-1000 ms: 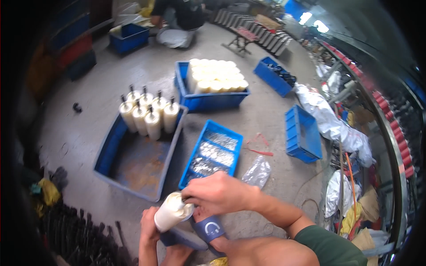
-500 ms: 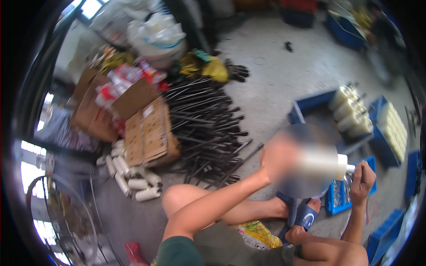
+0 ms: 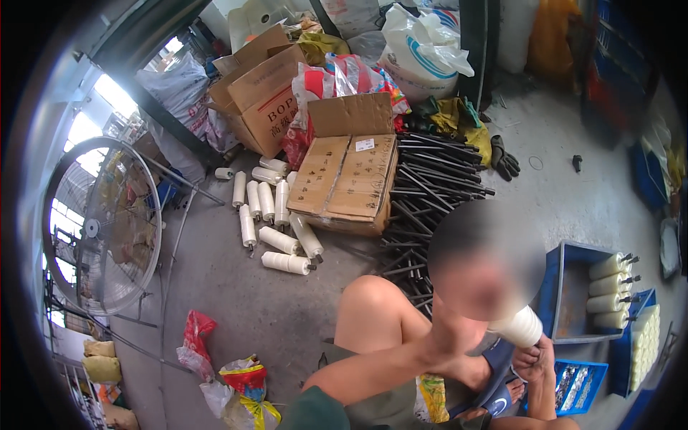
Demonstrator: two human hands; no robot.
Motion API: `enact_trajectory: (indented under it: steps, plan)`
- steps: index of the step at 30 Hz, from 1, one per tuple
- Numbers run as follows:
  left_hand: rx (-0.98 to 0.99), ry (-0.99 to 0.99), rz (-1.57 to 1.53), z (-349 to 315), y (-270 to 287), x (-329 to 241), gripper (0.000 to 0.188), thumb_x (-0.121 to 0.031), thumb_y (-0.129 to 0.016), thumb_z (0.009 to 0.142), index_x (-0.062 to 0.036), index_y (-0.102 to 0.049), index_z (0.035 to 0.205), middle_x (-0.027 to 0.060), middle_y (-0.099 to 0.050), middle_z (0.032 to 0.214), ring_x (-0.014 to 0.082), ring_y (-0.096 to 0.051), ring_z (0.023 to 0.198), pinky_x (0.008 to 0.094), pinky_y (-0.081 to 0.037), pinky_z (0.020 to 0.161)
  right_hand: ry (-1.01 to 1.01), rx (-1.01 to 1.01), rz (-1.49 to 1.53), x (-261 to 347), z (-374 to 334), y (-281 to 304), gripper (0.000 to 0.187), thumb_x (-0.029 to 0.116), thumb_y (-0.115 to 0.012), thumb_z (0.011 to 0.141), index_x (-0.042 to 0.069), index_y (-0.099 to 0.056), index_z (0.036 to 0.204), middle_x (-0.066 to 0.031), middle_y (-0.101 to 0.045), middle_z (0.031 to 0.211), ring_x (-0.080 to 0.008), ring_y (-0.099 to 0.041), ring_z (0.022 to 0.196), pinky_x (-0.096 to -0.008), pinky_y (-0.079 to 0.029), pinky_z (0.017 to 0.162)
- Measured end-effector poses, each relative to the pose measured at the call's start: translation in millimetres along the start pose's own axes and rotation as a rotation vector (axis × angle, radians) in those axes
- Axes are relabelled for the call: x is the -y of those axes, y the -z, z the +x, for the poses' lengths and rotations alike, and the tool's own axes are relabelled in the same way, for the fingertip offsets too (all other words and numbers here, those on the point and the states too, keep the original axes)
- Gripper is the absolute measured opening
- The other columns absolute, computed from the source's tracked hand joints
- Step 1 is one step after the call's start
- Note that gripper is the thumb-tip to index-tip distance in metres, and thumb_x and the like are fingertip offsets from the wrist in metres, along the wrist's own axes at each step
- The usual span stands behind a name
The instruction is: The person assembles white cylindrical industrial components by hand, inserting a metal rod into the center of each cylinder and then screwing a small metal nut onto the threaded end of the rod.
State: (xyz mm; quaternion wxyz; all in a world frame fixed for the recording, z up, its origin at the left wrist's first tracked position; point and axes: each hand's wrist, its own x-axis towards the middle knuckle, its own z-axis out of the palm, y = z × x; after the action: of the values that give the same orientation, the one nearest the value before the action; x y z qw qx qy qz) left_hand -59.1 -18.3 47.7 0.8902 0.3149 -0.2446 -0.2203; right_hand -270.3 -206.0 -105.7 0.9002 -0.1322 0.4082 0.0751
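Note:
A white ribbed roller [image 3: 522,327] is tilted in front of me, between my two hands. My right hand [image 3: 534,360] is closed around its lower end, where a dark tip shows by the fingers. My left hand [image 3: 462,326] reaches to the roller's upper end, but a round blurred patch covers its fingers and that end, so their grip is hidden. Below my right hand stands a blue tray [image 3: 605,373] of small metal parts. A blue crate [image 3: 562,287] beyond it holds several white rollers [image 3: 609,284] with dark shaft ends.
Loose white rollers [image 3: 285,262] lie on the floor beside a cardboard box [image 3: 344,179]. Dark rods [image 3: 437,172] are heaped right of the box. A large fan [image 3: 104,226] stands at left. Another blue crate [image 3: 622,351] with pale rollers [image 3: 647,344] is at right. Plastic bags [image 3: 244,394] lie near me.
My view has swung left, bringing the fan and floor rollers further in. The roller now slopes down toward my right hand instead of lying nearly level. A person at upper right has left view.

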Motion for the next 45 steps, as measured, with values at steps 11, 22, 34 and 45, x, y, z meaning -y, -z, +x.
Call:
enact_trajectory:
  steps: [11, 22, 34, 45]
  plan:
    - [0.049, -0.201, 0.516, 92.7, 78.8, -95.9, 0.041, -0.034, -0.06, 0.1, 0.0022, -0.063, 0.081, -0.0006, -0.049, 0.053, 0.0043, -0.037, 0.043, 0.0242, -0.028, 0.042, 0.027, 0.163, -0.245, -12.4, 5.0, -42.4, 0.041, 0.043, -0.054, 0.103, 0.004, -0.06, 0.091, -0.0003, -0.046, 0.067, -0.0098, -0.039, 0.052, -0.0204, -0.03, 0.043]
    - [0.301, -0.572, 2.034, 221.6, 270.6, -61.4, 0.021, -0.026, -0.069, 0.083, -0.0063, -0.071, 0.074, 0.0142, -0.069, 0.074, 0.0345, -0.068, 0.074, 0.0443, -0.054, 0.069, 0.254, 0.074, -0.028, -2.3, -6.7, 12.4, 0.023, 0.032, -0.054, 0.104, 0.012, -0.06, 0.096, 0.0052, -0.043, 0.07, -0.0064, -0.038, 0.054, -0.0195, -0.031, 0.045]
    - [1.13, -0.592, 1.358, 51.6, 30.4, 176.9, 0.022, -0.028, -0.072, 0.074, -0.0124, -0.06, 0.065, 0.0027, -0.061, 0.069, 0.023, -0.06, 0.077, 0.0383, -0.045, 0.076, 0.416, -0.013, -0.059, -15.9, -17.3, 6.8, 0.021, 0.03, -0.055, 0.103, 0.01, -0.058, 0.098, 0.0047, -0.042, 0.069, -0.0064, -0.036, 0.053, -0.0189, -0.029, 0.045]
    - [0.971, 0.05, 1.195, 27.7, -6.2, 234.8, 0.009, -0.007, -0.073, 0.082, -0.0069, -0.067, 0.076, 0.0072, -0.062, 0.067, 0.0256, -0.06, 0.062, 0.037, -0.047, 0.059, 0.518, -0.23, 0.062, 2.5, -42.8, 71.6, 0.016, 0.026, -0.062, 0.101, 0.013, -0.062, 0.092, 0.0088, -0.05, 0.07, -0.0022, -0.042, 0.058, -0.0189, -0.031, 0.048]
